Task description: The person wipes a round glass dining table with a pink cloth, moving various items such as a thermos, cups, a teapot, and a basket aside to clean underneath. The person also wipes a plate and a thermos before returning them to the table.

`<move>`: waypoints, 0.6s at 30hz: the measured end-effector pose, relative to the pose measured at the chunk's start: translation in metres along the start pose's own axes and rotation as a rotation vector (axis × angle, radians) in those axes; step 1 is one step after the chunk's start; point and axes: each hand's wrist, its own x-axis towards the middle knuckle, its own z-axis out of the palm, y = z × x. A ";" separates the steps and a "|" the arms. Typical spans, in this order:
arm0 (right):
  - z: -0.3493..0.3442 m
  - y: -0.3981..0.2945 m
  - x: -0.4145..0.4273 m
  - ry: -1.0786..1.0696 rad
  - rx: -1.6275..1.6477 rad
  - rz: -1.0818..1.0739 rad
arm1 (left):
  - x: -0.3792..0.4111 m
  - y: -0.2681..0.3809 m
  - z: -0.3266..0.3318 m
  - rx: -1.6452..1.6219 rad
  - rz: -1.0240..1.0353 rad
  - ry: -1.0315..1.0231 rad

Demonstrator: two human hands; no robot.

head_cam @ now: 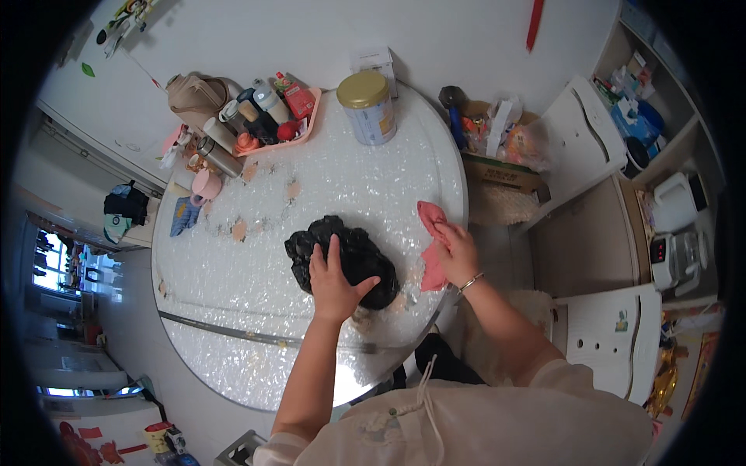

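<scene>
A glossy black, lumpy object, its kind unclear, lies on the round table with a clear, shiny cover. My left hand rests on its near left part with the fingers spread. To the right, my right hand grips a pink cloth at the table's right edge; parts of the cloth stick out above and below the fingers.
At the table's back stand a gold-lidded can and a pink tray of bottles. A steel thermos, a pink mug and a folded blue cloth are at the left. White chairs stand right.
</scene>
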 end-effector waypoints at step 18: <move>0.014 -0.006 0.004 -0.284 -0.387 0.015 | 0.002 -0.075 -0.018 -0.762 -0.308 0.190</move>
